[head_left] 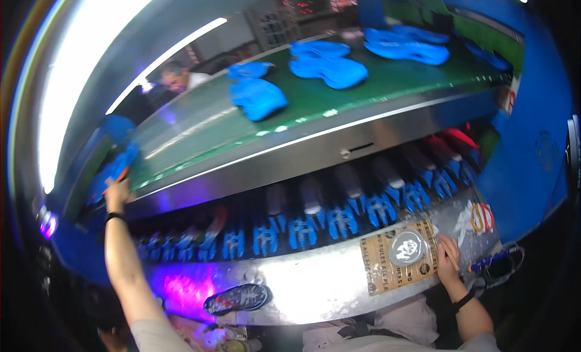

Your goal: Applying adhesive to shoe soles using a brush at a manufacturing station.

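Stretched out to the far left, my left hand [118, 193] grips the near edge of a blue shoe sole [124, 164] with an orange edge, at the left end of the green conveyor belt [181, 134]. Motion blurs its fingertips a little. At the right, my right hand [446, 261] is closed around a thin tan stick [451, 255], perhaps a brush handle; its far end cannot be made out. Beside this hand lies a printed cardboard sheet [378, 273], with a round grey dish [408, 248] of white stuff on it.
Several blue soles [330, 71] lie on the belt. Below it, a rack of blue clamps [342, 222] runs along the metal table [315, 291]. A dark sole [239, 299] lies near the front edge. Tape rolls [482, 218] sit at the right. Another person [175, 77] is beyond the belt.
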Available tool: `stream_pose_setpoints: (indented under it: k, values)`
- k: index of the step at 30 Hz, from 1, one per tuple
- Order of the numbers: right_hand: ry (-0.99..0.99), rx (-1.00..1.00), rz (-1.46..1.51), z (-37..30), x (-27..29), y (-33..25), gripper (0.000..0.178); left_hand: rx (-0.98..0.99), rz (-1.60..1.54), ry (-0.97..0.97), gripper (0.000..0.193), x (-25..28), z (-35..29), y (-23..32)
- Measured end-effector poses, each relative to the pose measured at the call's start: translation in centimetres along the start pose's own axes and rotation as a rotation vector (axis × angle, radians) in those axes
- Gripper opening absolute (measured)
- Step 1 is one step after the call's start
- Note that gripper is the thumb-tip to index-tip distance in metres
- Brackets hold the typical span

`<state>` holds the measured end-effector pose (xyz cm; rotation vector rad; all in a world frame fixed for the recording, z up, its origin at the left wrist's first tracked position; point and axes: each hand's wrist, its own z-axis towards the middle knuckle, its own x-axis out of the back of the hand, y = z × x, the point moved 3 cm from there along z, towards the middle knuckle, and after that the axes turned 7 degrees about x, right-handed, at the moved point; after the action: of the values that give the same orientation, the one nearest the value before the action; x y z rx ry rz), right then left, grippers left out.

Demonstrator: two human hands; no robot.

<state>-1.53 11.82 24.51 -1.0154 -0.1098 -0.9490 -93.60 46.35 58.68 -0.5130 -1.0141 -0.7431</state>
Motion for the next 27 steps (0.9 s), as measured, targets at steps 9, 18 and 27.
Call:
stream_pose_setpoints:
  k: [9, 18, 27]
  values:
    - [-0.02, -0.101, -0.016, 0.6, -0.3, -0.4, 0.025, -0.004, 0.163, -0.029, 0.051, -3.4, 9.3, -6.9]
    - [0.053, -0.078, 0.041, 0.2, 0.2, -0.2, 0.025, -0.481, -0.216, 0.695, 0.021, 5.4, -4.8, 3.5]
    - [0.073, -0.034, 0.11, -0.7, 0.6, 0.5, 0.02, -0.012, -1.197, 0.117, 0.045, 15.5, -19.1, 5.7]
